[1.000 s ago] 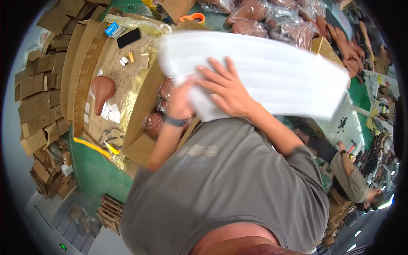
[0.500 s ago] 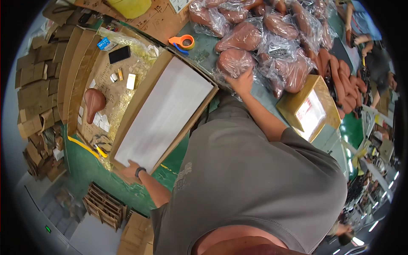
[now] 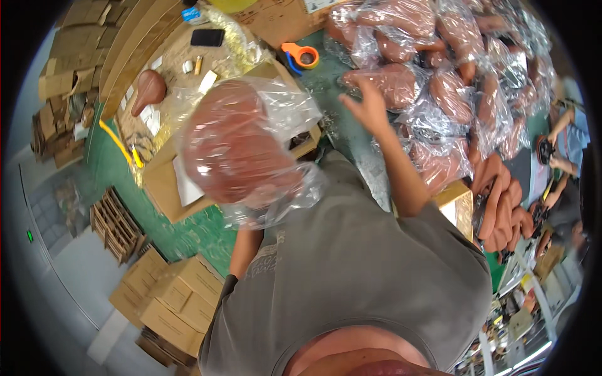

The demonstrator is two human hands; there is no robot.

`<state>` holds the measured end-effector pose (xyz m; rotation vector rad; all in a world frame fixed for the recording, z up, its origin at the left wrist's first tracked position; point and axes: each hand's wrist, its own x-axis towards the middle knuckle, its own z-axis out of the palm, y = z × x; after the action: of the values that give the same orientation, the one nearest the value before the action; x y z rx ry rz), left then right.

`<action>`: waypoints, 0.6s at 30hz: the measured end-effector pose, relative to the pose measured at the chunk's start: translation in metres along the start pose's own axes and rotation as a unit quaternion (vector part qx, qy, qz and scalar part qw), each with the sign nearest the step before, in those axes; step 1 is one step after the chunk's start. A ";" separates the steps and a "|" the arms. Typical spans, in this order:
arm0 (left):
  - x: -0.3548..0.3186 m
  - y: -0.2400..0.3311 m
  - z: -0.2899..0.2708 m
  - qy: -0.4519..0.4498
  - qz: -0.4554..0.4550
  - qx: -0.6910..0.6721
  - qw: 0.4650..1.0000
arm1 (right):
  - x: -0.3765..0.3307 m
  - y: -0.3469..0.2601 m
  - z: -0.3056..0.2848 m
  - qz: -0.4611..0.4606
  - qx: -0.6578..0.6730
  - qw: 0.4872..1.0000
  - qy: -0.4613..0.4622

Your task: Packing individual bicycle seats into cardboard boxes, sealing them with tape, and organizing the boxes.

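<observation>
A brown bicycle saddle in a clear plastic bag (image 3: pixel 229 141) is lifted close in front of me, over the open carton (image 3: pixel 164 188). My left hand (image 3: pixel 257 199) holds it from beneath; the bag and saddle mostly cover its fingers. To the right, my right hand (image 3: pixel 369 108) is raised with its fingers spread and nothing in them. Just beyond it lies another bagged saddle (image 3: pixel 395 84), part of a heap of bagged saddles on the table. Most of the carton and the white sheet (image 3: pixel 187 183) in it are hidden behind the lifted saddle.
An orange tape dispenser (image 3: pixel 307 57) rests at the table's left. Past the carton, an unwrapped saddle (image 3: pixel 149 91) and a phone (image 3: pixel 207 37) lie on cardboard. Bare saddles (image 3: pixel 498 207) are piled at right, behind a box (image 3: pixel 456 203). A pallet (image 3: pixel 117 220) and cartons (image 3: pixel 188 291) stand lower left.
A bagged saddle has come off the table and over the carton, now with my left hand. My right hand has let go and moved up toward the heap. The view has shifted.
</observation>
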<state>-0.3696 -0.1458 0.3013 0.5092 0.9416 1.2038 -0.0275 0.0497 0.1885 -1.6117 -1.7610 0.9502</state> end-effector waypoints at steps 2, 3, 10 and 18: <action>-0.001 0.026 0.007 -0.038 0.020 -0.049 0.998 | 0.046 0.051 0.020 -0.037 -0.438 0.898 -0.009; -0.005 0.039 0.005 -0.084 0.039 -0.092 0.991 | 0.064 0.095 0.039 0.032 -0.486 0.871 -0.058; -0.110 0.115 -0.175 0.233 0.011 0.032 0.972 | 0.107 0.001 -0.003 0.069 -0.370 0.926 -0.017; -0.119 0.247 -0.445 0.206 0.013 0.747 0.631 | -0.111 -0.058 0.009 0.267 0.227 0.934 0.065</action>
<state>-0.8837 -0.2416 0.2915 1.5771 2.2948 0.2308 -0.0561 -0.0626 0.2363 -1.8063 -0.9183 1.3411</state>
